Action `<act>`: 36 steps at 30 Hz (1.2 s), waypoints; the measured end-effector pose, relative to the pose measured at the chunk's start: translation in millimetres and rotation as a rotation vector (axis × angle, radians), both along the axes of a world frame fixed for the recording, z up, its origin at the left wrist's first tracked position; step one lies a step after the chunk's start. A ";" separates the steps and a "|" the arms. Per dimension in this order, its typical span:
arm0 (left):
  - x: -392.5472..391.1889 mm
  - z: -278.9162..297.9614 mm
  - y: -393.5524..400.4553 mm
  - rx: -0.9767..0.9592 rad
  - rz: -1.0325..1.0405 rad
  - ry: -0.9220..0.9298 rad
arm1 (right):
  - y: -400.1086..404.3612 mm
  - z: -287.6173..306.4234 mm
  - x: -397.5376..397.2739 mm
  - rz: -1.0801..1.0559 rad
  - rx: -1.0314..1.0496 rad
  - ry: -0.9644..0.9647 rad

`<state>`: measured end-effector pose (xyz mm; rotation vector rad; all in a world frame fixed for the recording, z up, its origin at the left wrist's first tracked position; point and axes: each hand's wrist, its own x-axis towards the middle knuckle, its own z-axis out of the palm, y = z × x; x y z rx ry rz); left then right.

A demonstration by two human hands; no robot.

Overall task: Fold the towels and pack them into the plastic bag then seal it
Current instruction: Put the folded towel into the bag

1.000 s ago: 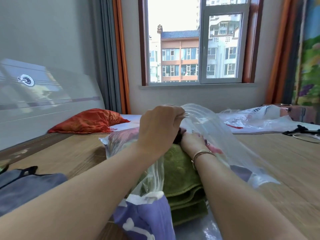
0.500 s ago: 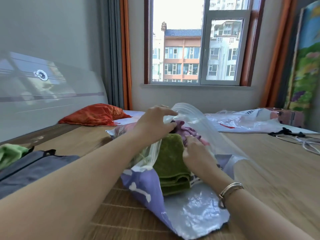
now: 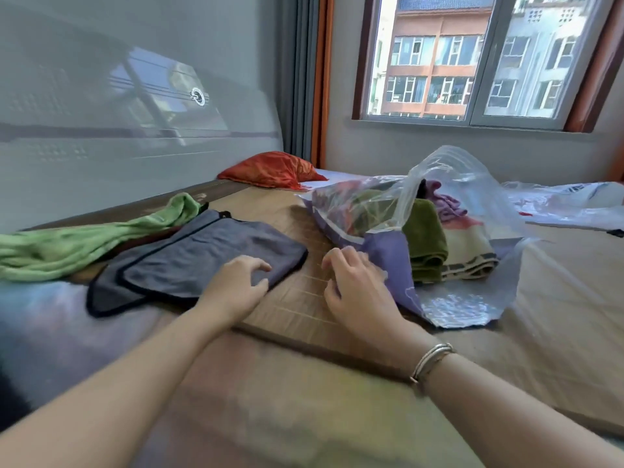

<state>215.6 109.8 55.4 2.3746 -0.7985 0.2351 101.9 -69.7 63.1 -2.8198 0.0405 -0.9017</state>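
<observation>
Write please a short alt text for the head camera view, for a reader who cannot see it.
A person's left hand rests on a grey towel lying on a mat, while the right hand touches the purple edge of an open plastic bag holding a folded green towel. A light green towel lies further left.

Two bare forearms, no sleeves in view; thin silver-coloured bangles [image 3: 431,361] circle the wrist of the right hand [image 3: 359,285].
</observation>
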 end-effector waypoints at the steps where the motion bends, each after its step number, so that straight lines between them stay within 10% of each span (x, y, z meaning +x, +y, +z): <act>1: 0.8 -9.7 12.7 0.029 0.032 0.012 | 10.2 -13.2 10.0 -0.001 0.060 0.108; 5: 4.9 -38.6 45.1 0.160 0.164 0.008 | 25.8 -59.5 42.8 -0.062 0.189 0.439; 12: 2.1 -39.9 38.9 -0.062 0.282 -0.061 | 19.0 -69.0 49.6 -0.047 0.210 0.436; 23: -98.9 -26.9 -28.0 -0.460 -0.194 0.209 | 2.0 -49.4 4.6 0.162 1.685 -0.008; 30: -105.3 -50.4 -10.0 -0.272 0.236 -0.157 | 0.0 -51.5 -38.7 0.000 1.553 -0.026; 36: -85.6 -63.1 19.5 -0.214 0.454 0.109 | 8.5 -43.5 -37.2 -0.030 1.447 -0.003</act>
